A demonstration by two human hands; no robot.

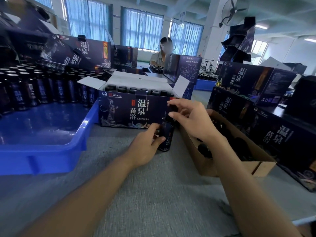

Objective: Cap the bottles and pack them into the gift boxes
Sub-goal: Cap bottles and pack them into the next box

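**One bottle upright, one cap at its neck**

You had the slim, dark navy labelled bottle (168, 137) standing on the grey tabletop (153, 185), just in front of the open dark printed cardboard gift box (126, 110). Your left hand (145, 147) curled thumb and fingers round its lower body. Your right hand (193, 120) pinched the small black cap (171, 108) between thumb and forefinger at the very top, with the other fingers loosely fanned.

By the look of it, the bottle was light, rigid and glossy. It was probably slick, and tall and narrow enough to tip, so that low hold on the label was the sensible one, with the twisting done from above. Pale characters ran down its dark side beside a small red mark.
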